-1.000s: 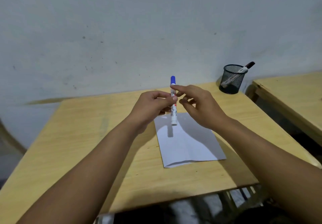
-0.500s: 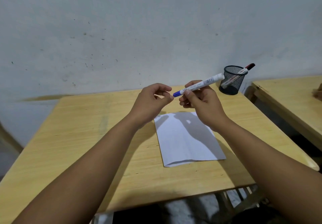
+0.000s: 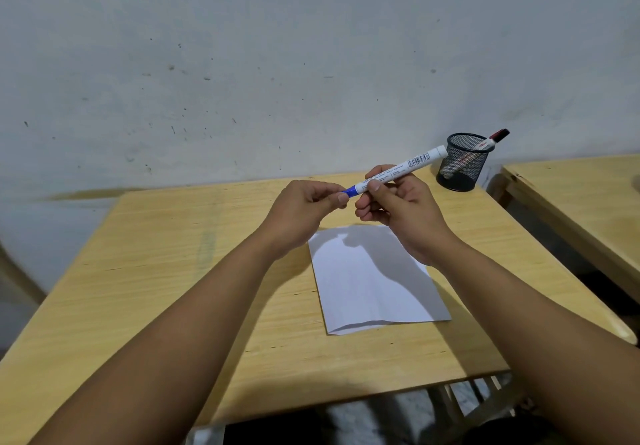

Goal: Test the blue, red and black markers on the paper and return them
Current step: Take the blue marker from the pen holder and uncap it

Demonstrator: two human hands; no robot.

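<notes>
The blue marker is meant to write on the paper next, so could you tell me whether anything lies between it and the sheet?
Nothing visible lies on the paper. The blue marker is held above it in the right hand, but the left hand is pinching its blue cap, which must come off before it can write.

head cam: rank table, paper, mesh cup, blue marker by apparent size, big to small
1. table
2. paper
3. mesh cup and blue marker: unsure. The marker looks longer, the cup wider, and the marker is held up nearer the camera.
</notes>
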